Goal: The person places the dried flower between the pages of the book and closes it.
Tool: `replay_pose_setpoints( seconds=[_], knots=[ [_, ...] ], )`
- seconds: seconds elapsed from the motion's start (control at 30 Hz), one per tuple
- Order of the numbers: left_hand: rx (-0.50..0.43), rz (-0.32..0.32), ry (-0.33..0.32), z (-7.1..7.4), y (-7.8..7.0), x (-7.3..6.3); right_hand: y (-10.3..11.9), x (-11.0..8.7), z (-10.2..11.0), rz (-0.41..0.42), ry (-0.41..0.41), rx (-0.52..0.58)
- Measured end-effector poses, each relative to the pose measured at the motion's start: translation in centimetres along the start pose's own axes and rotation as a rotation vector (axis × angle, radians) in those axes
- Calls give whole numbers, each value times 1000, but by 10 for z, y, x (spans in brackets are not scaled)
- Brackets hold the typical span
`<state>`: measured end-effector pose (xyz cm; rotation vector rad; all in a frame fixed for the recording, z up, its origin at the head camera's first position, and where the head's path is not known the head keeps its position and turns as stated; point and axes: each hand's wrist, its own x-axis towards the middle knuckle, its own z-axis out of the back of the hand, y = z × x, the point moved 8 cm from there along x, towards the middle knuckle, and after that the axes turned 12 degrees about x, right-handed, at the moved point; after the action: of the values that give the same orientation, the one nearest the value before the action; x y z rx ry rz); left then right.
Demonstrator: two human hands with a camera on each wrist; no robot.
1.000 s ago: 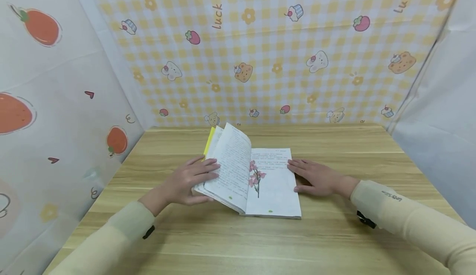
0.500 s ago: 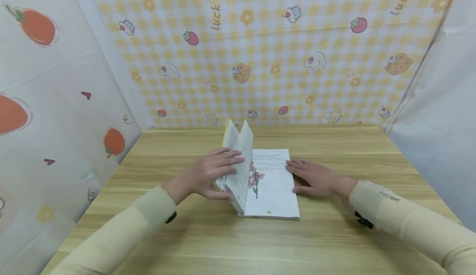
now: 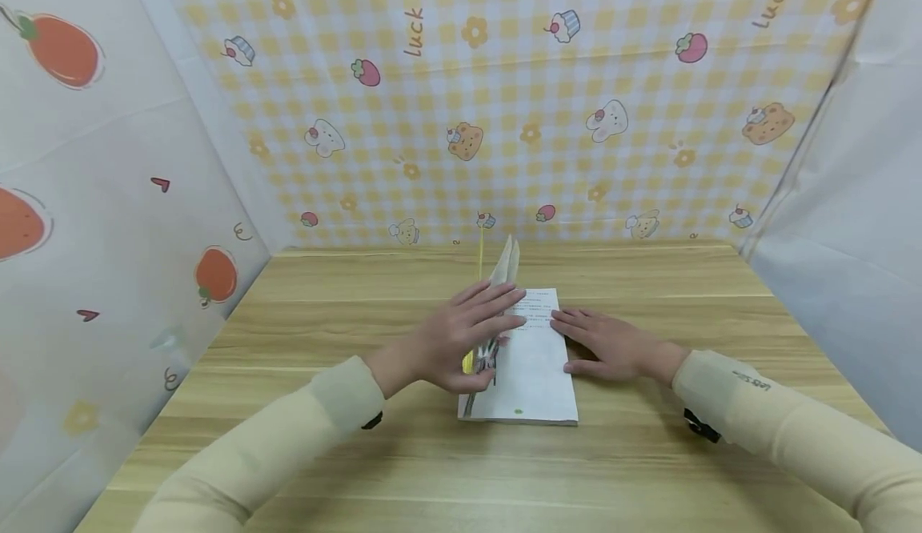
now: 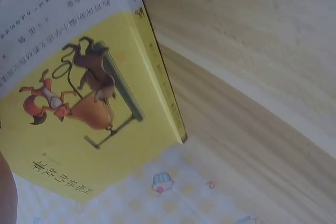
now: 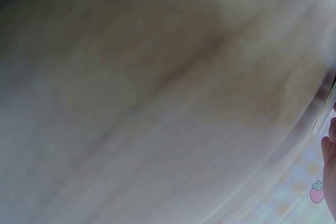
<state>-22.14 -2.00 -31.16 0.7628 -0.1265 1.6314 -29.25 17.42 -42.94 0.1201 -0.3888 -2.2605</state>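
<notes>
A paperback book (image 3: 533, 389) lies on the wooden table, its right-hand page flat with lines of print and part of a pink flower drawing. My left hand (image 3: 461, 341) bears on the raised left part, fingers extended across its edge and thumb lower down, so much of that part is hidden. The left wrist view shows the yellow cover (image 4: 105, 114) with a cartoon fox and another animal, standing steeply. My right hand (image 3: 605, 345) rests at the right edge of the flat page, fingers straight and fingertips on the paper. Only a few fingers (image 5: 329, 156) show in the right wrist view.
The wooden table (image 3: 612, 469) extends around the book. A yellow checked cloth (image 3: 432, 101) hangs along its back edge. White cloth walls stand at the left (image 3: 144, 261) and right (image 3: 843, 253).
My left hand has moved right, swinging the cover and loose pages from a slant to nearly upright and partly over the flat page. The right hand has stayed at the page edge.
</notes>
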Motion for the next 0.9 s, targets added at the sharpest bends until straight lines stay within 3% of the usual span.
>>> replay_pose_setpoints(
  seconds=[0.23,0.5,0.73,0.9],
  knots=[
    [-4,8,178,-30,-13,0,1,0,1,28,-23,7],
    [36,-5,395,-60,-23,-15,-1,1,0,15,9,4],
    [20,-8,539,-74,-23,-35,-3,-7,9,-7,-11,-16],
    [-45,45,604,-80,-18,-49,-14,-11,27,-44,-66,-28]
  ],
)
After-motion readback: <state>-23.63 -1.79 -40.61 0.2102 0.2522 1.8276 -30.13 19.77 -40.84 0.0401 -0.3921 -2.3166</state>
